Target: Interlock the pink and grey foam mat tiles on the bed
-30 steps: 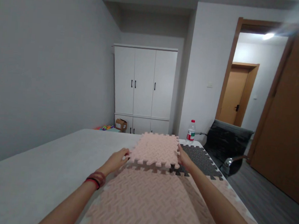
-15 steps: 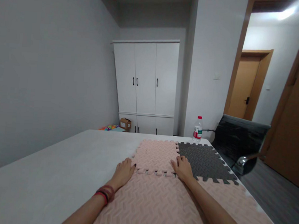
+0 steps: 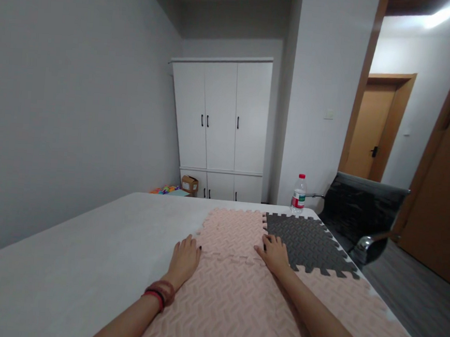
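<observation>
A pink foam mat tile [image 3: 232, 226] with jigsaw edges lies flat on the table, its near edge meeting a larger pink foam area [image 3: 233, 304]. My left hand [image 3: 184, 261] rests at the tile's left near corner, fingers stretched forward and thumb touching its edge. On the tile's right side lies my right hand [image 3: 276, 254], palm down with fingers apart, over the border with a black foam mat tile [image 3: 308, 242]. A narrow dark gap shows along part of that border. The right hand hides the corner where the tiles meet.
A water bottle [image 3: 299, 194] with a red cap stands at the table's far right corner. A black chair [image 3: 364, 213] is beside the right edge. The white tabletop [image 3: 97, 252] extends left. Beyond it are a cardboard box [image 3: 189, 184] and a white cabinet [image 3: 219, 116].
The far pink tile has shifted slightly toward me and left; the gaps along its near seam have closed. Both hands moved a little left with it.
</observation>
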The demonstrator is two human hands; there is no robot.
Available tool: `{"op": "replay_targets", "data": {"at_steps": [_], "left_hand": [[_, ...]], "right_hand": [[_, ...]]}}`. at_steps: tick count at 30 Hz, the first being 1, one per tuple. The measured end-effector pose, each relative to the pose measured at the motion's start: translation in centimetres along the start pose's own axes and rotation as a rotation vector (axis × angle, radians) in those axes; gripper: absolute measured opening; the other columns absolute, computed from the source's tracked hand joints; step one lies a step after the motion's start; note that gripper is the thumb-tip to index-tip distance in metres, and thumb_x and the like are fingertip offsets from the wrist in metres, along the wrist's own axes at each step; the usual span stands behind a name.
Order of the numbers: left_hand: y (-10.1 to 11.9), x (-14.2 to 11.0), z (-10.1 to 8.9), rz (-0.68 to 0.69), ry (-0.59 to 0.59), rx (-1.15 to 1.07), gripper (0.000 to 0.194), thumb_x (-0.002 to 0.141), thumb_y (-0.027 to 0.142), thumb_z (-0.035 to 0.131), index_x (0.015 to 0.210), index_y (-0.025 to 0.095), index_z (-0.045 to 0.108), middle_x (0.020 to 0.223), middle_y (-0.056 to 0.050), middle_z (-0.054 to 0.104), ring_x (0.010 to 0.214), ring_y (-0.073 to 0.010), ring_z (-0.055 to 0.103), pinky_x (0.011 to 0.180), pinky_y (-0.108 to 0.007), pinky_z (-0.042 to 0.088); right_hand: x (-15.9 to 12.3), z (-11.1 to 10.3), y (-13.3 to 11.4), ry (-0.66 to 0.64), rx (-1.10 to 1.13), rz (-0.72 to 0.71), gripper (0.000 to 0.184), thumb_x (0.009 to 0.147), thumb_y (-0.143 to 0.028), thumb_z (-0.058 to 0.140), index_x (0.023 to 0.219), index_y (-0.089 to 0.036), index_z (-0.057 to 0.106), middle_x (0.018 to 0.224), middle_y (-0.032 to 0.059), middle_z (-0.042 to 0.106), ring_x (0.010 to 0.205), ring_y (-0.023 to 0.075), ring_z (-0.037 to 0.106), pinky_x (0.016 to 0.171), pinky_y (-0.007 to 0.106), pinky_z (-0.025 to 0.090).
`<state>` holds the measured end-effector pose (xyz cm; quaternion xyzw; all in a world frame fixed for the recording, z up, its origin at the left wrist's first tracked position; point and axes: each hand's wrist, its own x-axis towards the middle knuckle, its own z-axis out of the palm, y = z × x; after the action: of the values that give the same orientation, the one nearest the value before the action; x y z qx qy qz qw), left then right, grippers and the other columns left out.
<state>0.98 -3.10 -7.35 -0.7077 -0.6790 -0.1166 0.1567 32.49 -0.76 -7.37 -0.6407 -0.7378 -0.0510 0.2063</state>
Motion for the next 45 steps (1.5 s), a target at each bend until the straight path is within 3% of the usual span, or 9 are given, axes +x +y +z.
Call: {"op": "replay_targets", "data": {"at_steps": [4,13,19,24,29,32,35,40,45], "left_hand": [[0.5,0.0,-0.1,0.079,-0.018,-0.023,0.043,0.091,0.029,0.027,0.125,0.011,0.047,0.138,-0.018,0.041,0.127,-0.0274,0.036,0.106,-0.046,0.019],[0.4,0.8,-0.4,0.178,-0.136,-0.075,0.049,0.09,0.044,0.03,0.125,0.014,0.048,0.134,-0.014,0.047,0.125,-0.0243,0.04,0.103,-0.038,0.028],[1.0,1.0,-1.2,0.168,-0.185,-0.066,0.043,0.09,0.042,0.039,0.122,0.014,0.049,0.132,-0.014,0.048,0.123,-0.0257,0.042,0.102,-0.045,0.03],[1.6,1.1,-2.5,0.153,-0.192,-0.061,0.039,0.087,0.042,0.05,0.116,0.016,0.053,0.123,-0.009,0.053,0.115,-0.0248,0.048,0.101,-0.053,0.03],[3.3,3.0,-3.6,0.221,-0.193,-0.125,0.044,0.085,0.039,0.055,0.123,0.018,0.048,0.132,-0.01,0.046,0.122,-0.0272,0.041,0.103,-0.054,0.028],[5.4,5.5,-3.9,0.271,-0.2,-0.197,0.047,0.085,0.038,0.054,0.127,0.019,0.045,0.137,-0.01,0.04,0.124,-0.0278,0.039,0.103,-0.054,0.029],[7.6,8.5,-3.5,0.3,-0.205,-0.265,0.045,0.086,0.037,0.054,0.127,0.02,0.045,0.136,-0.01,0.041,0.121,-0.027,0.042,0.1,-0.052,0.034],[10.1,13.2,-1.8,0.244,-0.22,-0.322,0.039,0.086,0.035,0.054,0.12,0.018,0.049,0.127,-0.009,0.049,0.111,-0.024,0.051,0.092,-0.048,0.043],[13.5,15.6,0.5,0.176,-0.251,-0.329,0.039,0.087,0.037,0.052,0.121,0.018,0.049,0.125,-0.009,0.05,0.108,-0.0231,0.052,0.09,-0.047,0.044]], "right_hand": [[-0.1,-0.7,-0.8,0.0,-0.04,-0.001,0.046,0.085,-0.053,0.043,0.114,-0.021,0.057,0.119,0.0141,0.052,0.11,0.0287,0.043,0.085,0.04,0.036],[-0.2,-1.3,-1.8,-0.038,-0.048,-0.037,0.036,0.086,-0.041,0.046,0.105,-0.014,0.063,0.116,0.0165,0.055,0.108,0.0274,0.046,0.088,0.039,0.036],[0.6,-2.7,-1.1,-0.156,0.069,-0.064,0.039,0.084,-0.042,0.049,0.103,-0.011,0.064,0.112,0.0173,0.059,0.106,0.0267,0.052,0.086,0.035,0.04],[-0.4,-5.7,5.5,-0.218,0.186,-0.096,0.049,0.083,-0.042,0.05,0.128,-0.024,0.048,0.124,0.004,0.057,0.113,0.0166,0.051,0.094,0.026,0.037],[-4.3,-9.3,17.1,-0.143,0.121,0.16,0.052,0.081,-0.033,0.047,0.127,-0.009,0.049,0.131,0.0172,0.048,0.121,0.0252,0.045,0.1,0.036,0.033],[-6.2,-10.2,22.1,-0.113,0.1,0.31,0.05,0.082,-0.035,0.042,0.121,-0.006,0.054,0.125,0.0215,0.052,0.118,0.0288,0.048,0.097,0.04,0.036],[-6.1,-9.7,24.5,-0.115,0.123,0.359,0.044,0.082,-0.039,0.041,0.112,-0.013,0.061,0.117,0.0165,0.06,0.114,0.027,0.051,0.096,0.036,0.037],[-2.8,-7.4,26.0,-0.111,0.178,0.356,0.047,0.084,-0.043,0.037,0.11,-0.012,0.062,0.116,0.0135,0.061,0.112,0.0237,0.053,0.095,0.031,0.038],[-0.7,-4.4,27.1,-0.094,0.211,0.379,0.053,0.086,-0.047,0.034,0.114,-0.008,0.057,0.118,0.0153,0.059,0.112,0.0233,0.053,0.096,0.032,0.037]]}}
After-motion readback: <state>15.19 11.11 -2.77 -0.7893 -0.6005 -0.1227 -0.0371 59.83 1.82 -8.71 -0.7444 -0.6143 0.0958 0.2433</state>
